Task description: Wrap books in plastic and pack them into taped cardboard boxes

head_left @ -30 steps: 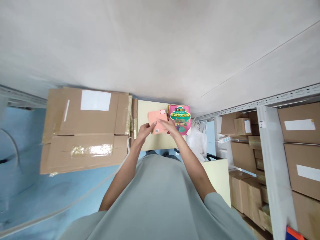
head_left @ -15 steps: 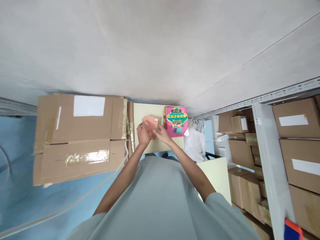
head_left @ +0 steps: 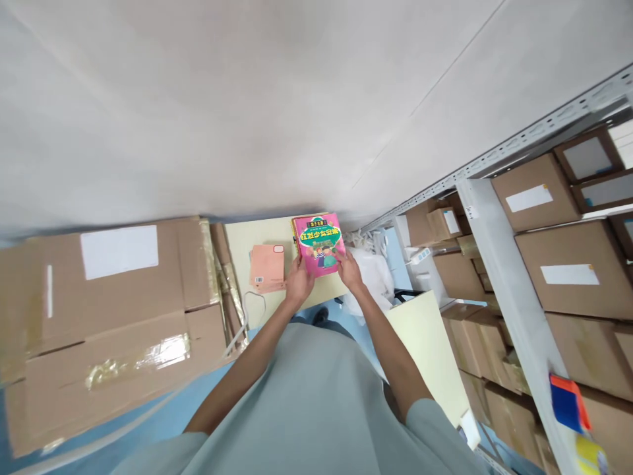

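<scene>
A pink picture book (head_left: 320, 243) with a green title oval lies on top of a stack of books on the pale table (head_left: 241, 232). My left hand (head_left: 299, 282) is closed on the stack's lower left side, its thumb along the edge. My right hand (head_left: 350, 270) grips the right side, with the thumb on the pink cover; its other fingers are partly hidden. Whether the stack is lifted off the table I cannot tell. Left of my left hand sits a pile of salmon-coloured booklets (head_left: 268, 264), apart from the books.
Large taped cardboard boxes (head_left: 133, 290) stand at the left, a white cable (head_left: 242, 323) hanging by them. Beyond my right hand is a white plastic bag (head_left: 370, 276). A second pale tabletop (head_left: 420, 343) and metal shelving (head_left: 509, 264) with boxes are at the right.
My hands have left the salmon booklets, which now rest on the table, and moved right onto the pink book's stack. The view has shifted and turned somewhat.
</scene>
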A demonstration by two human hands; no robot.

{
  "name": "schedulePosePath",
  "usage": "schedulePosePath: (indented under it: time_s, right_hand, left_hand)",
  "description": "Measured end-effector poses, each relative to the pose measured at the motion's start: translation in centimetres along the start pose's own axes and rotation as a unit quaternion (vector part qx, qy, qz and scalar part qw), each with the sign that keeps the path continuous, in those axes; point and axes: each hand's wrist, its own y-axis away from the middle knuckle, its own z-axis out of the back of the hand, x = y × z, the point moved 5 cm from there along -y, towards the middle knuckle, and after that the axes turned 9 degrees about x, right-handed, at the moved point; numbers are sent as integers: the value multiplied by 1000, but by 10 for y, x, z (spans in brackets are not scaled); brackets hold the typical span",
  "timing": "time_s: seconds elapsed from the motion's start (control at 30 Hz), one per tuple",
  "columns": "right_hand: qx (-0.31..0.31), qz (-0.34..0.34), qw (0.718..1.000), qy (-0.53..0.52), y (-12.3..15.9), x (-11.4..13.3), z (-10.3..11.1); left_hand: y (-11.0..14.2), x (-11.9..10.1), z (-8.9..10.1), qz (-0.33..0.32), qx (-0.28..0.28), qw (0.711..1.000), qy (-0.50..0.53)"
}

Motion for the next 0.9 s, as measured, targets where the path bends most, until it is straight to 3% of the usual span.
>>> schedulePosePath:
  time_s: [0.2, 0.4, 0.6, 0.73, 0.83, 0.9]
  right_hand:
    - [-46, -47, 998, -22, 39, -24, -5]
    - [-51, -159, 974, -151, 75, -69, -17]
    - [-25, -122, 964, -233, 116, -93, -4]
    - [-19, -71, 946, -314, 153, -116, 27]
    - [-56, -32, 925, -375, 194, -146, 62]
    - [-104, -26, 911, -398, 232, -172, 88]
  left_hand:
    - [28, -3, -28, -6, -2, 1000, -21]
    - [62, 6, -49, 61, -45, 997, -19]
    - [72, 15, -55, 176, -19, 984, 29]
    - [67, -13, -80, 157, 37, 986, 40]
    - [67, -55, -123, 96, 88, 990, 56]
    - [71, -90, -162, 52, 124, 988, 74]
